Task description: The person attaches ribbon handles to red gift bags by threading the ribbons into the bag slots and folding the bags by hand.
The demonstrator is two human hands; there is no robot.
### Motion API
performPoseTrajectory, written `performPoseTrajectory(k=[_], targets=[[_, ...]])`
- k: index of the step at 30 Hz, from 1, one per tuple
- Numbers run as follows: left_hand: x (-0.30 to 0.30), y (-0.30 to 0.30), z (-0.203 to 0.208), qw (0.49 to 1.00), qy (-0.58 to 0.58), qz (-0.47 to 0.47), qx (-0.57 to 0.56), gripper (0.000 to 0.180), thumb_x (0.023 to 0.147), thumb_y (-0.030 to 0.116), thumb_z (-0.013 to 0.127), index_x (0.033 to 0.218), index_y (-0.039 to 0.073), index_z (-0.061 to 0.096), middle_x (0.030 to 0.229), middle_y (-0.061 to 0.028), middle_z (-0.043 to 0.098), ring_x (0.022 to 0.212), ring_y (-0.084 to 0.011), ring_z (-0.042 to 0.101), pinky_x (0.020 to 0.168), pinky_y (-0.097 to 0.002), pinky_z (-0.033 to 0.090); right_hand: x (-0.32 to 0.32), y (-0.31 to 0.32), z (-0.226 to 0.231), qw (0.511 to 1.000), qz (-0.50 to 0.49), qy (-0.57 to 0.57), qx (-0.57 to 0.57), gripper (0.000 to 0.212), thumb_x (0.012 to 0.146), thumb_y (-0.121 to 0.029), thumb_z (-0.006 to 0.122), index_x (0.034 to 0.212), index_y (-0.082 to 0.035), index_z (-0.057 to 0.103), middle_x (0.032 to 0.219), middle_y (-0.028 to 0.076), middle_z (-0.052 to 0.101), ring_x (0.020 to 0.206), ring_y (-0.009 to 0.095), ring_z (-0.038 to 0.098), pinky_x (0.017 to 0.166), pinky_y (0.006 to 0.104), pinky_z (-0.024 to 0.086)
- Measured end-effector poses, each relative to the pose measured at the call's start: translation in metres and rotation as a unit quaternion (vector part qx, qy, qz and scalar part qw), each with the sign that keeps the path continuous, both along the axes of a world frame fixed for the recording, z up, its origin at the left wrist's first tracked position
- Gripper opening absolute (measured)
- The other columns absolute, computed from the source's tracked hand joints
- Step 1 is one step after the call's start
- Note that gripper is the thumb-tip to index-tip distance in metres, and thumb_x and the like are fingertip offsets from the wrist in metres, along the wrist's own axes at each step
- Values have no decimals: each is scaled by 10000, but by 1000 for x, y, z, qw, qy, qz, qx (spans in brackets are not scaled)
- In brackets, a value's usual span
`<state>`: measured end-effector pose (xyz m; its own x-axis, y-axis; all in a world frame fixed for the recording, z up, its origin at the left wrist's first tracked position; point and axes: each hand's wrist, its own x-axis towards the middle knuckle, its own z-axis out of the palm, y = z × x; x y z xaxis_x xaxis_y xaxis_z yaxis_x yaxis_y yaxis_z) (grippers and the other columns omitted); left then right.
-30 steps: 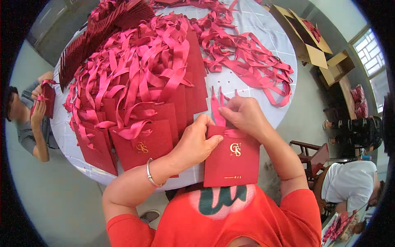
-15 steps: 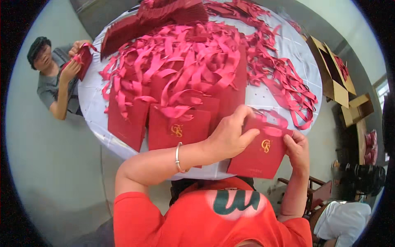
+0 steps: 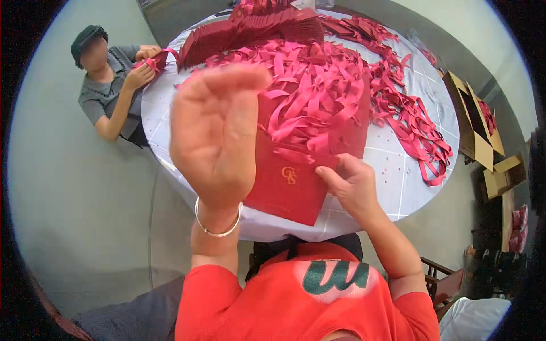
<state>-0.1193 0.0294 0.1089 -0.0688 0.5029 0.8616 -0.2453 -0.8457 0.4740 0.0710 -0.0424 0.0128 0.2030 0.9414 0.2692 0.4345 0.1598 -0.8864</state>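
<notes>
The right hand (image 3: 355,184) has hold of a red bag (image 3: 290,193) by its upper right corner, the thumb on the front face and the other fingers bent behind; the grip is a pinch, nearly closed. The bag, with a gold emblem and a pink ribbon (image 3: 294,155) along its top, is in front of the ribboned bag pile (image 3: 318,91), near the close edge of the white-covered bench (image 3: 412,193). Whether it rests on the cloth, I cannot tell.

The left hand (image 3: 219,142) is high above the bench, palm toward the camera, its fingers close together, bent over to the right and blurred; nothing shows in its grasp. It hides part of the pile. A silver bangle (image 3: 219,233) circles that wrist. Loose ribbons (image 3: 418,128) lie right of the pile.
</notes>
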Motion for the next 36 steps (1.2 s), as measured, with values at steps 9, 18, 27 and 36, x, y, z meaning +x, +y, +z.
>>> performPoseTrajectory(k=[9, 18, 27, 36], targets=[[-38, -61, -110, 857, 441, 231, -131, 625, 779, 166, 781, 1271, -54, 465, 1251, -287, 543, 1127, -443, 559, 970, -464, 458, 0, 2, -3, 994, -7, -95, -49, 504, 753, -336, 829, 989, 34, 582, 736, 216, 658, 679, 343, 678, 610, 421, 523], [-15, -10, -110, 821, 494, 262, -114, 618, 811, 163, 733, 1297, -69, 432, 1311, -369, 464, 1163, -493, 519, 979, -466, 455, 6, 53, 7, 992, -33, -119, 5, 543, 722, -248, 835, 1077, 39, 543, 861, 273, 659, 814, 410, 671, 707, 446, 524], [-7, -40, -122, 816, 469, 328, -83, 516, 804, 113, 732, 1237, -69, 519, 1362, -370, 436, 1243, -496, 470, 1036, -496, 416, 38, -4, 2, 997, 25, -70, -35, 606, 756, -231, 819, 1209, 42, 522, 823, 160, 693, 729, 259, 695, 663, 360, 550], [24, -57, -49, 885, 396, 220, 107, 391, 770, 18, 734, 1120, -60, 578, 1280, -345, 534, 1127, -471, 578, 951, -474, 484, 143, 5, -22, 979, -156, -113, 69, 274, 805, -162, 759, 981, 26, 666, 833, 128, 700, 715, 181, 670, 662, 318, 540]])
